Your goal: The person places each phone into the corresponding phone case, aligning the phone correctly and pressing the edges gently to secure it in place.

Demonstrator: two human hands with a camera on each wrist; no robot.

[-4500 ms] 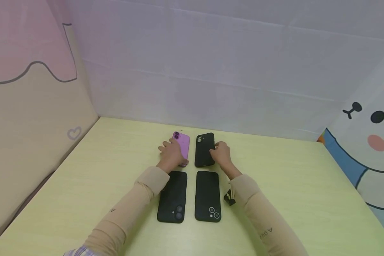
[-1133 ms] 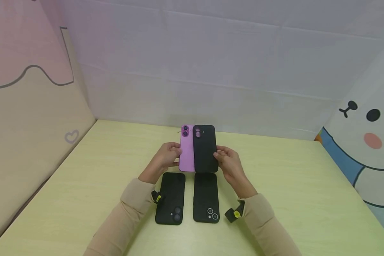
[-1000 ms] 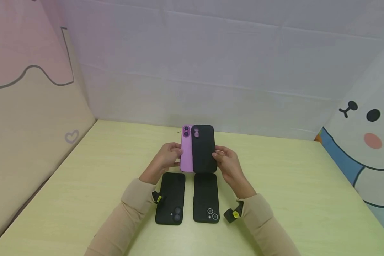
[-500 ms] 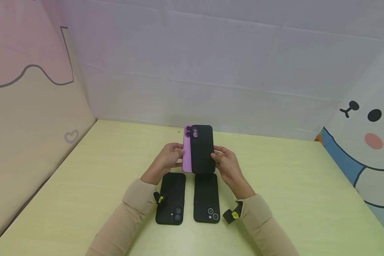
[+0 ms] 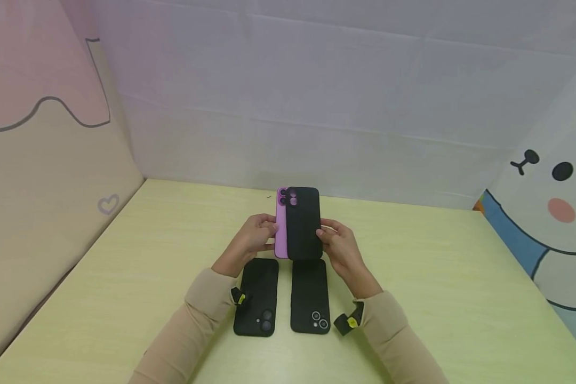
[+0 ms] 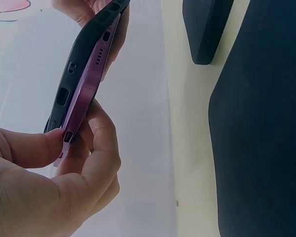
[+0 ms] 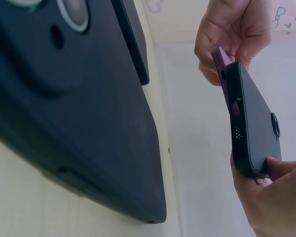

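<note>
My left hand (image 5: pixel 252 237) pinches the left edge of a pink phone (image 5: pixel 281 232), its twin camera lenses facing me. A black phone case (image 5: pixel 304 224) overlaps the phone's right part from the near side, and my right hand (image 5: pixel 342 245) grips the case's right edge. Pink shows through the case's camera cutout. Both are held up above the table. From the left wrist, the phone (image 6: pixel 84 94) and the case (image 6: pixel 71 79) lie close together at a slight angle, the phone sticking out sideways. Fingers behind the phone are hidden in the head view.
Two black-cased phones lie on the table nearer me: a left one (image 5: pixel 256 298) with dark lenses, partly under my left wrist, and a right one (image 5: pixel 310 298) with silver-ringed lenses. Fabric walls (image 5: pixel 317 106) stand behind and at both sides of the pale yellow table (image 5: pixel 437 277).
Earlier the phone and case lay apart near the far edge, a hand at each. Both were lifted and brought together. Over the last second the phone slid further right behind the case.
</note>
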